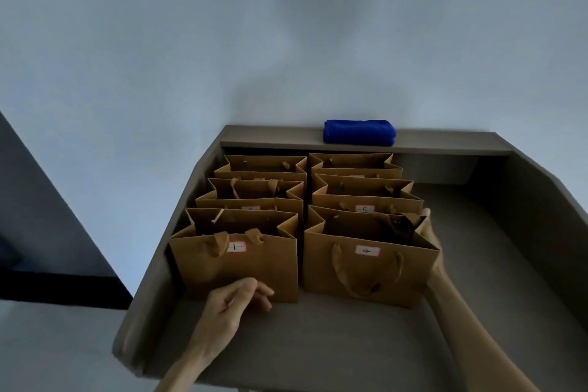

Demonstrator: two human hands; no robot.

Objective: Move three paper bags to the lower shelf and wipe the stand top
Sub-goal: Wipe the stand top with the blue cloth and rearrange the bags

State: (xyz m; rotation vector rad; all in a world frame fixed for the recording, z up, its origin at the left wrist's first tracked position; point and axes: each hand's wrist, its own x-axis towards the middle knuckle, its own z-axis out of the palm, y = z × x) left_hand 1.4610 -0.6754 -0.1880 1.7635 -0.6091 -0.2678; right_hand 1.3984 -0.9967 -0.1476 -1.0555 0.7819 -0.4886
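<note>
Several brown paper bags stand in two rows on the grey stand surface (318, 344). The front left bag (235, 267) carries a label "1". The front right bag (366, 267) carries a label "4". Behind it stands a bag (366, 200) labelled "5". My left hand (235, 299) hovers in front of bag 1's lower edge, fingers loosely curled and holding nothing. My right hand (428, 232) lies against the right side of bag 4 at its rim; whether it grips the bag I cannot tell. A folded blue cloth (359, 133) rests on the narrow top ledge (270, 137) at the back.
Raised side walls (541, 216) border the stand left and right. A pale wall (286, 25) rises behind the ledge. A dark panel (41, 216) stands at the far left. Bare grey surface lies to the right of the bags.
</note>
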